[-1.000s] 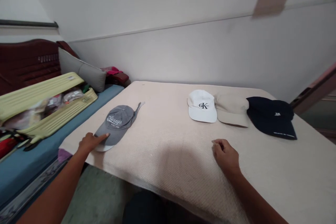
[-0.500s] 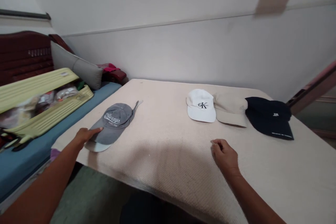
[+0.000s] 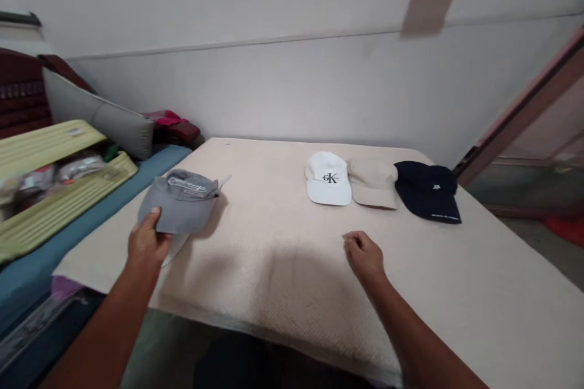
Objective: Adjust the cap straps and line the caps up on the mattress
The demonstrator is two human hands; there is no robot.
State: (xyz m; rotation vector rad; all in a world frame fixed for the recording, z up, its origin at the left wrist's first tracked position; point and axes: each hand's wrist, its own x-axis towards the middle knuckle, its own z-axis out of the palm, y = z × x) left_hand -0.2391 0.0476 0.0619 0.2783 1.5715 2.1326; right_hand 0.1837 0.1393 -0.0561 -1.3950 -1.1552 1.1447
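My left hand (image 3: 148,240) grips the brim of a grey cap (image 3: 185,209), thumb on top, and the cap is raised off the table at the left. Under it, part of a white brim (image 3: 174,249) shows. My right hand (image 3: 364,253) is loosely curled over the table, its fingers together; whether it pinches anything is too small to tell. Beyond it a white cap with black letters (image 3: 327,179), a beige cap (image 3: 374,182) and a dark navy cap (image 3: 426,190) lie side by side, the first two touching.
The caps are on a table with a pale cloth (image 3: 274,225) against a white wall. At the left, a blue bench (image 3: 171,158) bears a grey cushion (image 3: 123,124) and an opened yellow case (image 3: 109,177) with bagged items. A pink-framed opening stands at the right.
My left hand has closed on the grey cap's brim and lifted it, tilting the crown back. The white brim beneath is more exposed. The view has shifted right; my right hand stays curled.
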